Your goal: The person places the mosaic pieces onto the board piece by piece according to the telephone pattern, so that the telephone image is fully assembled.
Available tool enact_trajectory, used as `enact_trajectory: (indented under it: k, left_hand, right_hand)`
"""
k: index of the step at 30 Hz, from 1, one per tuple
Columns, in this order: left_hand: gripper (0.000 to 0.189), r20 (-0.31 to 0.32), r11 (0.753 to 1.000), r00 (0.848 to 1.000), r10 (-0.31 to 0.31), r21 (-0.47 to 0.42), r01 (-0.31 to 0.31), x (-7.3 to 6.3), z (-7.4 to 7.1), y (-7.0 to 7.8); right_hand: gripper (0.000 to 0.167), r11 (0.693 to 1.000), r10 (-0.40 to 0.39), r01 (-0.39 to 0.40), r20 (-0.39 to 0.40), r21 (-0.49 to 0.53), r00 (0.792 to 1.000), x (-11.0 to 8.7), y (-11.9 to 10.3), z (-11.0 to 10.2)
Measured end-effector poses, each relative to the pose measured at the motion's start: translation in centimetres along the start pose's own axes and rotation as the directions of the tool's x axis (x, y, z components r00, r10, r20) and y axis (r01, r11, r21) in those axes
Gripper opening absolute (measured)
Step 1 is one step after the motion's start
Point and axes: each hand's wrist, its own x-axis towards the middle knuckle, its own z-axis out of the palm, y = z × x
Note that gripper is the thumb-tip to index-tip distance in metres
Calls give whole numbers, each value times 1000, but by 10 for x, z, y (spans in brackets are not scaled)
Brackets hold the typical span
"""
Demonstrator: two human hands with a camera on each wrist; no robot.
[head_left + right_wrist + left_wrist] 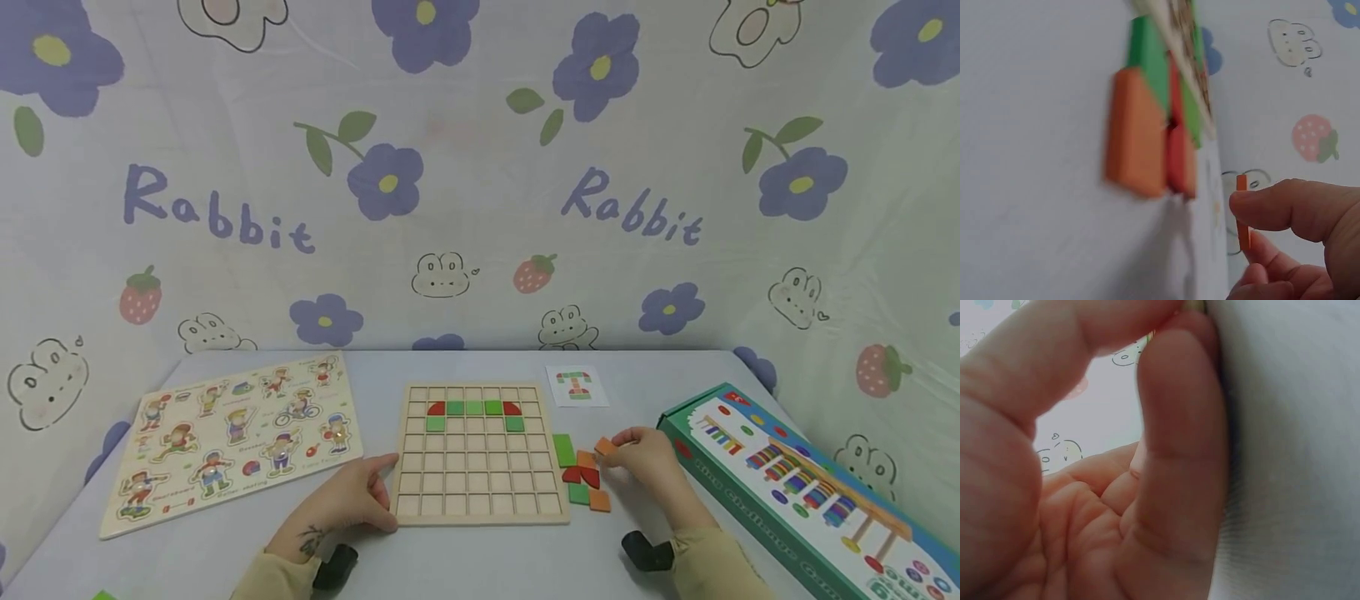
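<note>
A wooden grid board (483, 522) lies on the table, with green tiles (455, 407) and red curved-corner tiles (512, 408) forming an arch in its upper cells. At the board's left edge and lower left corner, my left hand (341, 500) holds it with finger and thumb; the left wrist view shows mostly that hand (1179, 425), the contact largely cut off. My right hand (648, 458) pinches an orange square tile (1243, 212) between thumb and finger. Beneath and left of it lie loose tiles: green (578, 494), red (590, 477) and orange (599, 500), beside the board's right edge.
Behind the loose tiles lies a small pattern card (577, 386) showing a T-like shape of coloured pieces. A wooden picture puzzle (247, 442) occupies the left side. On the right, a green game box (795, 500) sits close to my right forearm. A patterned cloth hangs behind the table.
</note>
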Motion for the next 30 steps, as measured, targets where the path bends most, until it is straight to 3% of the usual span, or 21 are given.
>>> enact_trajectory:
  k: [8, 15, 22, 30]
  left_hand:
    - [93, -2, 1000, 1000, -1, -1, 1, 1, 1, 0]
    - [93, 6, 1000, 1000, 5, 0, -5, 1, 0, -2]
    - [93, 14, 1000, 1000, 1, -5, -1, 1, 0, -2]
    - [94, 13, 1000, 1000, 5, -7, -5, 2, 0, -2]
  right_hand:
    - [30, 978, -167, 165, 0, 124, 986, -2, -49, 27]
    - [27, 952, -300, 292, 83, 95, 950, 0, -88, 65]
    - [23, 937, -348, 344, 176, 56, 921, 8, -109, 94]
    - [23, 923, -350, 374, 202, -95, 915, 14, -116, 112]
